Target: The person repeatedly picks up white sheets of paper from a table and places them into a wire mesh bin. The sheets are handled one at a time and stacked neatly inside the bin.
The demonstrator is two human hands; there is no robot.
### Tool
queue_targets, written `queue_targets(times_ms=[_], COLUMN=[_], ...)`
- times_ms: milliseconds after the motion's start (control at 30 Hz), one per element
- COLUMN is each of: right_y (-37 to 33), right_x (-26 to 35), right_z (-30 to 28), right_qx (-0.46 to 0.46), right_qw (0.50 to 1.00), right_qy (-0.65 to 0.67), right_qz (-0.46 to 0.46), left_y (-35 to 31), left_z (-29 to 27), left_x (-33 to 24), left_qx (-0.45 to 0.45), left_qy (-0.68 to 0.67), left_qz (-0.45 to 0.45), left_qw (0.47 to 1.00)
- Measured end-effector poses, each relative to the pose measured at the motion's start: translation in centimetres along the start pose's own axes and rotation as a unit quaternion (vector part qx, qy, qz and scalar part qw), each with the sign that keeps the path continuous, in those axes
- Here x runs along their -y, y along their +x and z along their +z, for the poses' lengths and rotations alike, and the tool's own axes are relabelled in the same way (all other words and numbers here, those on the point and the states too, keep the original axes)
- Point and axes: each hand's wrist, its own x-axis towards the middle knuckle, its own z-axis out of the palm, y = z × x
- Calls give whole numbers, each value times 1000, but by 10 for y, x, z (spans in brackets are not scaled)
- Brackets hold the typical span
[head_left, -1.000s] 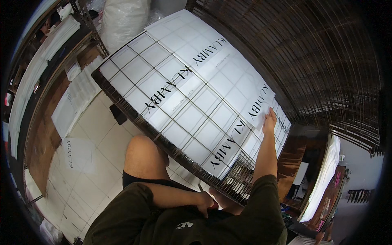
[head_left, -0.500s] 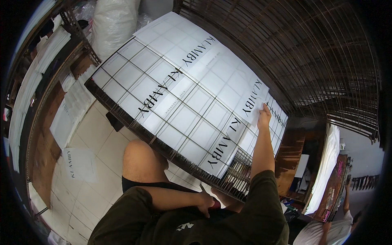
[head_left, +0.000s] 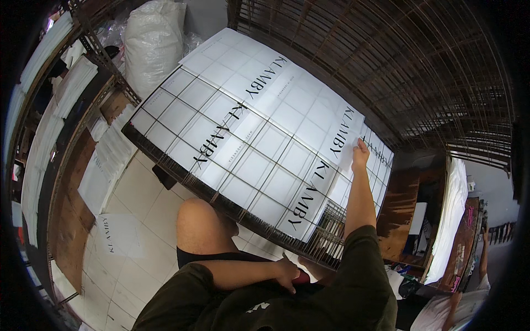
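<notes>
White printed sheets (head_left: 265, 83) with large black lettering lie on a wire drying rack (head_left: 265, 168). Wire grid lines cross over or show through several of them. At the right edge of the upper sheet, my right hand (head_left: 360, 154) is closed with thumb and fingers pinched on its border. My left hand (head_left: 287, 274) rests low by my lap, its fingers curled next to a red thing (head_left: 302, 277). A thin pointed shape rises beside that hand; what it is I cannot make out.
Raised wire trays (head_left: 375, 60) lean over the far right. A stuffed white sack (head_left: 154, 47) stands at the back left, near shelves with stacked sheets (head_left: 63, 116). One printed sheet (head_left: 121, 234) lies on the tiled floor. A person (head_left: 466, 309) is at the lower right.
The whole view has shifted slightly, with the rack appearing a little lower and further right. My right hand stays at the sheet's edge, and my left hand stays by my lap.
</notes>
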Motion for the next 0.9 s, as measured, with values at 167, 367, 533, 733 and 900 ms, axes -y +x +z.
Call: queue_targets(times_ms=[167,367,533,733,900], right_y=[-2,2,-57,-193,-292], right_x=[6,-4,109,178,165], right_z=[0,-22,38,55,-35], right_qx=[9,-20,124,334,485], right_qw=[1000,967,885,820,689], right_qy=[4,-224,-238,-184,-216], right_qz=[17,-122,-381,-426,-493], left_y=[4,2,7,6,17], left_z=[2,0,9,7,17], left_x=[0,-10,-8,-11,-3], left_qx=[-4,22,11,23,-33], left_qy=[-26,1,-53,-26,-46], left_qz=[-15,2,1,-24,-8], left_qw=[1000,1000,999,999,998])
